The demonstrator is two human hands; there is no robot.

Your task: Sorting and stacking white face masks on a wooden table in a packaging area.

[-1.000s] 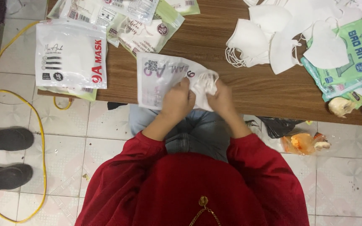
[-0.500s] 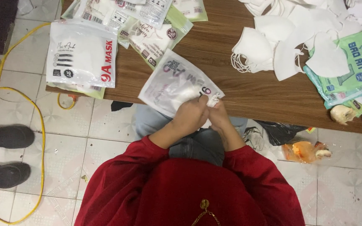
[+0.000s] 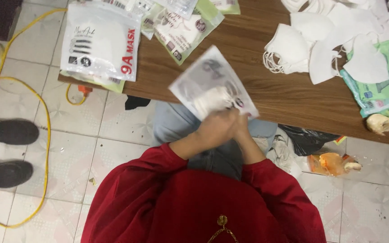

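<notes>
together, two hands grip one blurred clear pouch; two shoes nearby.

A blurred clear plastic pouch with a white mask inside, tilted above the table edge.

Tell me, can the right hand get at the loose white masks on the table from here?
Probably yes, once freed. The right hand and left hand both grip the pouch; bare table lies between them and the masks.
</notes>
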